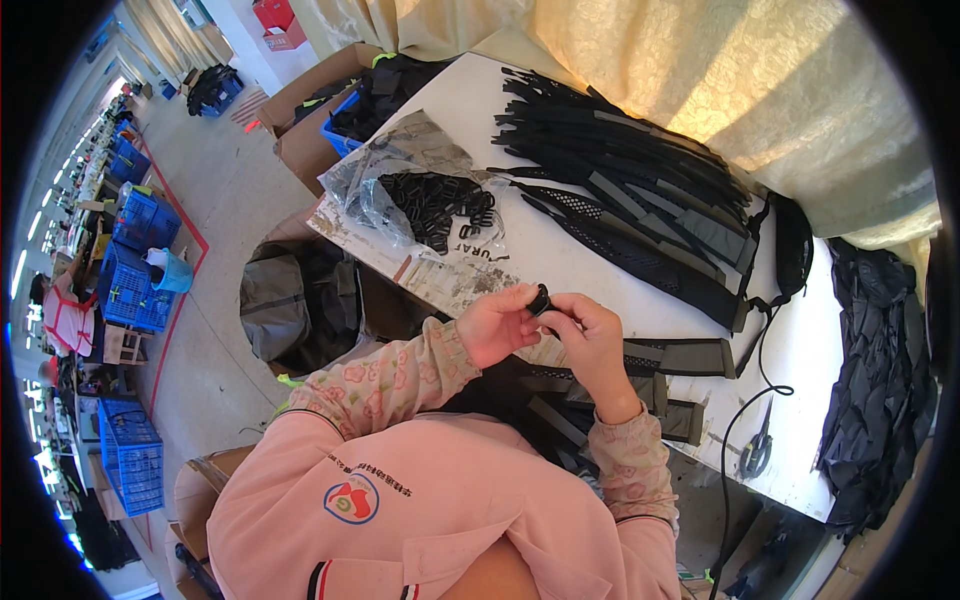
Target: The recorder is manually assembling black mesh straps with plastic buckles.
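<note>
My left hand (pixel 497 325) pinches a small black plastic buckle (pixel 540 300) between thumb and fingers, above the near edge of the white table. My right hand (pixel 592 345) meets it there, fingertips closed against the buckle's lower side. Any strap threaded in it is hidden by my fingers. Just beyond my hands, many similar black buckles (pixel 432 205) lie heaped on an opened clear plastic bag (pixel 365 160). Black straps with mesh and grey sections (pixel 640 235) spread across the table to the right, and more padded straps (pixel 685 357) lie by my right wrist.
Scissors (pixel 757 450) and a thin black cord lie at the table's (pixel 790 400) right side. Black fabric (pixel 875 390) hangs beyond it. A carton (pixel 300 135) and a blue bin (pixel 342 135) with black pieces stand at the back left; an open bag (pixel 280 305) is left of the table.
</note>
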